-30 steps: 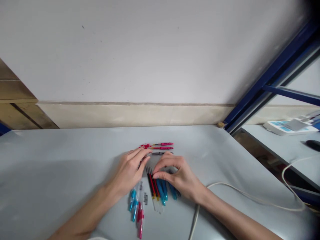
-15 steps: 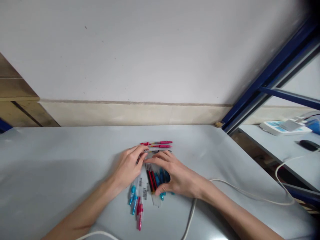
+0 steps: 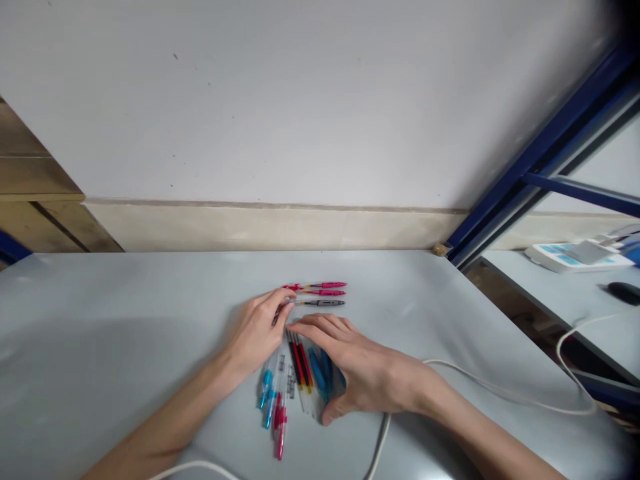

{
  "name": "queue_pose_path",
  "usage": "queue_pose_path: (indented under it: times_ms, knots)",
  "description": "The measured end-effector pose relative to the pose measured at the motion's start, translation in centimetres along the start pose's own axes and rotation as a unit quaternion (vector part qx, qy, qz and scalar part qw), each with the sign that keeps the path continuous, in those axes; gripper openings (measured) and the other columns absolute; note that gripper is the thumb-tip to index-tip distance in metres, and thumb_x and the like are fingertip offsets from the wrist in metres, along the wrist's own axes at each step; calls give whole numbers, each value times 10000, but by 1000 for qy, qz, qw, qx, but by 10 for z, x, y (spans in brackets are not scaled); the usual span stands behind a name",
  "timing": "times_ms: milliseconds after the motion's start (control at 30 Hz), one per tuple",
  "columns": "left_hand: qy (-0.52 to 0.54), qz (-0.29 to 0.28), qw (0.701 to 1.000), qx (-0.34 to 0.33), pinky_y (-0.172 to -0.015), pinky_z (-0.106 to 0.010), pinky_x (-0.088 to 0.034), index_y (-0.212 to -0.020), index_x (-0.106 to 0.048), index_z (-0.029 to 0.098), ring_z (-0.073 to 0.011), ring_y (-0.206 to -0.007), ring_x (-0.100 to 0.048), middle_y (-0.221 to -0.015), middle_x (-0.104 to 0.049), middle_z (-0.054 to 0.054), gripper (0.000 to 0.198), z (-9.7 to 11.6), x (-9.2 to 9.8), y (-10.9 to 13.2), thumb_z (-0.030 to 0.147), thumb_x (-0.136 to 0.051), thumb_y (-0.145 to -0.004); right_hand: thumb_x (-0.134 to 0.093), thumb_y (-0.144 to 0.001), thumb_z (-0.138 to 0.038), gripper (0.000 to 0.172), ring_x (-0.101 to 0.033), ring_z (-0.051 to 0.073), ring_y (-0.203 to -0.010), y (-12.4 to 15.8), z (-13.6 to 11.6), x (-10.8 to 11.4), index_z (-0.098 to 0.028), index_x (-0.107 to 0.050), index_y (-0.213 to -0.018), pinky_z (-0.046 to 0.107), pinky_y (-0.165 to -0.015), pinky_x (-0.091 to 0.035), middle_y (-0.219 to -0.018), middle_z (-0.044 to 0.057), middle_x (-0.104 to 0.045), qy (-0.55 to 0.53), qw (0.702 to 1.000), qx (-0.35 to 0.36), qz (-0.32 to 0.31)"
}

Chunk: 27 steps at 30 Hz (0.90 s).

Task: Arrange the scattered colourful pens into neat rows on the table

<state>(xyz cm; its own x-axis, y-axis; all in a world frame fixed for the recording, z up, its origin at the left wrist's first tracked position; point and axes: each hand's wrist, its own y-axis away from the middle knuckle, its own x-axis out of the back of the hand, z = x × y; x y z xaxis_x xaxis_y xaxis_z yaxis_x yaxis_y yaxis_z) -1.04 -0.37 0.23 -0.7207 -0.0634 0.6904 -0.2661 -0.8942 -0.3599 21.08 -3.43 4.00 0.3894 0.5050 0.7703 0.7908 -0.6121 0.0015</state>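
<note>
Two pink pens [image 3: 323, 289] lie side by side at the far side of the grey table top [image 3: 125, 287], with a grey pen [image 3: 323, 303] just below them. My left hand [image 3: 256, 337] has its fingertips curled around a slim dark pen piece [image 3: 276, 315] at the grey pen's left end. My right hand [image 3: 373, 377] is cupped, fingers apart, over a bundle of black, red and blue pen barrels [image 3: 307, 367], partly hiding them. Below my left hand lie cyan pen parts [image 3: 267, 393] and a pink pen part [image 3: 280, 427].
A white cable [image 3: 500, 387] runs across the table's right side, and another curves along the bottom. A blue metal frame [image 3: 545, 160] stands at the right corner. Beyond it, a lower table holds a white device [image 3: 575, 257] and a black mouse [image 3: 623, 292].
My right hand has slid toward me and flattened, with its thumb now lower, and the barrels beneath have drawn closer together. My left hand has barely moved.
</note>
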Motion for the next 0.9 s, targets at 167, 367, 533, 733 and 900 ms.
queue_pose_path:
  times_ms: [167, 367, 533, 733, 900]
  knots:
    - [-15, -3, 1000, 18, -815, -284, -499, -1095, -650, 258, -177, -903, -699, -1022, -744, 11, 178, -1, 0, 0, 245, -508, -990, -738, -879, -353, 542, -504, 262, -1208, -5, -7, -3, -241, -510, -1357, 395, -1031, -425, -1304, 88, -559, 1, 994, -52, 93]
    - [-23, -4, 999, 27, -783, -287, -490, -1073, -654, 245, -183, -882, -699, -996, -747, 4, 172, -1, -1, -1, 226, -509, -982, -647, -892, -189, 49, -523, 213, -929, -19, -7, -17, -201, -617, -855, 347, -861, -421, -890, 28, -620, 66, 975, -138, 161]
    - [-35, -7, 999, 29, -742, -282, -475, -1060, -651, 238, -177, -816, -691, -907, -740, 12, 158, 0, -2, -2, 219, -525, -968, -659, -854, -224, 78, -528, 225, -898, -32, -11, -22, -186, -612, -805, 341, -791, -392, -879, 47, -642, 162, 965, -169, 116]
    - [-45, -10, 998, 35, -725, -281, -462, -1032, -649, 240, -179, -798, -686, -879, -735, 11, 147, 2, -1, -1, 203, -529, -957, -571, -899, -220, 112, -591, 286, -951, -43, -22, -27, -163, -666, -882, 389, -795, -406, -954, 106, -691, 289, 938, -175, 81]
    - [-28, 4, 999, 32, -729, -279, -472, -1016, -650, 228, -178, -794, -680, -888, -731, -3, 147, 0, -1, -3, 170, -542, -936, -490, -941, -178, 219, -629, 283, -935, -53, -23, -26, -140, -696, -878, 384, -812, -412, -956, 135, -721, 317, 930, -176, 69]
